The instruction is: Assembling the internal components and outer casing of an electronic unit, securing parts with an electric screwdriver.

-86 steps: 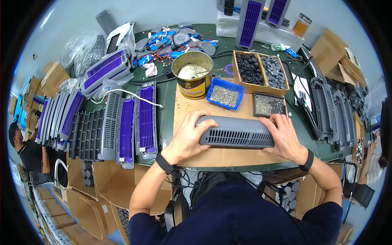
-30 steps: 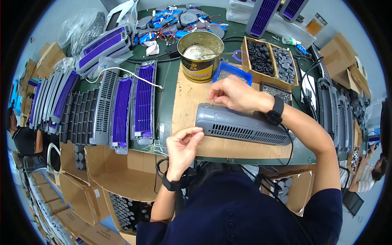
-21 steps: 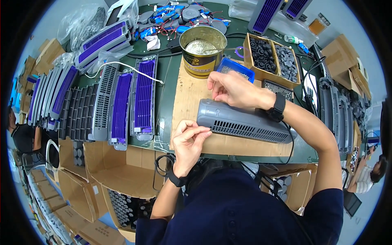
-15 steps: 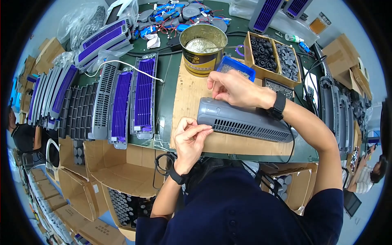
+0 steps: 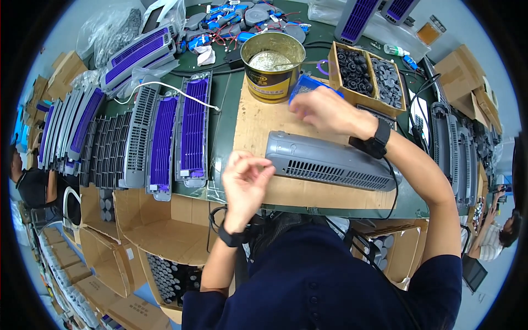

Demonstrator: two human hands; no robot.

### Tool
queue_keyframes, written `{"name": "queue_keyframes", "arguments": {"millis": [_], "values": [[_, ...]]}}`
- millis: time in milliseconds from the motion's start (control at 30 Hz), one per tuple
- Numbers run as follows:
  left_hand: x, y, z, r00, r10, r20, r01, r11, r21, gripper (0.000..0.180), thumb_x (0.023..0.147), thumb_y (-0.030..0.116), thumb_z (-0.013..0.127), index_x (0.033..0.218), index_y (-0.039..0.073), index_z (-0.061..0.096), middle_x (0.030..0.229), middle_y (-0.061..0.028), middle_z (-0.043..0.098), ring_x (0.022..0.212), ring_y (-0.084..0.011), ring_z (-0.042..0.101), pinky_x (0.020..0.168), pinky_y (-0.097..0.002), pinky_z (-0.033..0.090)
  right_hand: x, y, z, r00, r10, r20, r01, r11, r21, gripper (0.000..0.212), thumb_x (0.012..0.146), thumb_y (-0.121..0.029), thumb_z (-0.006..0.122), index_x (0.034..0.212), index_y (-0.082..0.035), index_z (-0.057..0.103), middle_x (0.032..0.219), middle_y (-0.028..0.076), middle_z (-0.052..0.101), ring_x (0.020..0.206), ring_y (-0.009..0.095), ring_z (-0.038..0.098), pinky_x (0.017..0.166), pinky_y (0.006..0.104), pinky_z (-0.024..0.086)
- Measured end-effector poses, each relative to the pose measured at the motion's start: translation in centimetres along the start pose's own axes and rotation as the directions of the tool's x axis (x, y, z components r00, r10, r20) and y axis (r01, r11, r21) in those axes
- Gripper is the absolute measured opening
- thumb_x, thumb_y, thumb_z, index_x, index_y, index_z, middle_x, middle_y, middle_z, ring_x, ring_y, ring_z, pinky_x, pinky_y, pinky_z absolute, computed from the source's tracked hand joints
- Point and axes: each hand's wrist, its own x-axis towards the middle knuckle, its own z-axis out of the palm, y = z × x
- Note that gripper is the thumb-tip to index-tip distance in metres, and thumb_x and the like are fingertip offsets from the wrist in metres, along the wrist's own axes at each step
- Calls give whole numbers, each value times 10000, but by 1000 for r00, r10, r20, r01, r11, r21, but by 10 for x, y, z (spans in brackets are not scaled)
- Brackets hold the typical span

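A long grey slotted plastic housing (image 5: 324, 159) lies on its side on the cardboard sheet in front of me. My left hand (image 5: 246, 184) is just off its left end, thumb and forefinger pinched together; anything between them is too small to make out. Above the housing, my right hand (image 5: 327, 111) hovers by the blue tray (image 5: 304, 86) of small metal parts, partly covering it. Motion smears its fingers, so their grip is unclear. Next to the tray stands an open metal can (image 5: 269, 82) with a stick in it.
A divided wooden box (image 5: 369, 77) of black and grey parts stands behind my right hand. Purple-grilled housings (image 5: 193, 126) line the table's left side. Blue battery packs and grey parts (image 5: 242, 22) pile up at the back. Cardboard boxes (image 5: 165, 220) sit below the front edge.
My right hand has lifted off the housing and moved up and right to the blue tray. My left hand has drawn back leftward from the housing's end. The housing stays in place.
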Motion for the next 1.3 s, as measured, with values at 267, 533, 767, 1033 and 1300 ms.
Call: {"name": "queue_keyframes", "arguments": {"millis": [267, 533, 767, 1033, 1300], "values": [[124, 58, 51, 801, 309, 513, -574, 642, 508, 138, 759, 142, 720, 869, 60, 736, 765, -128, 677, 685, -288, 663, 614, -398, 526, -15, 53, 4, 984, 170, -55, -175, 855, -488, 83, 702, -89, 721, 696, -16, 680, 737, 212, 653, 737, 375, 673, 634, 444, 543], [164, 28, 111, 683, -79, 726, -649, 391, 653, 164, 752, 115, 674, 832, -26, 702, 851, -242, 681, 795, -387, 686, 736, -460, 563, -25, 48, -1, 983, 103, -154, -163, 877, -452, 45, 654, -48, 654, 650, -4, 654, 682, 219, 624, 688, 387, 655, 597, 452, 538], [165, 8, 115, 688, -9, 726, -668, 385, 637, 157, 781, 124, 637, 796, -23, 690, 841, -247, 672, 789, -396, 680, 685, -467, 561, -41, 23, -27, 948, 169, -269, -173, 985, 9, 170, 666, -83, 621, 771, 10, 717, 665, 201, 652, 590, 317, 654, 618, 360, 539], [163, 5, 120, 688, -74, 722, -656, 363, 662, 189, 795, 175, 659, 815, -9, 696, 861, -228, 679, 804, -374, 680, 710, -459, 556, -79, 5, -43, 865, 468, 180, -501, 798, 336, 99, 775, -41, 698, 844, 28, 717, 700, 59, 675, 639, 103, 631, 617, 265, 519], [162, -3, 119, 650, 26, 759, -710, 378, 595, 113, 776, 88, 637, 819, -7, 681, 888, -192, 681, 824, -351, 686, 708, -433, 561, -84, -1, -41, 861, 442, 251, -491, 852, 183, 87, 833, -36, 699, 891, 29, 703, 738, 90, 692, 685, 128, 651, 632, 284, 513]]}}
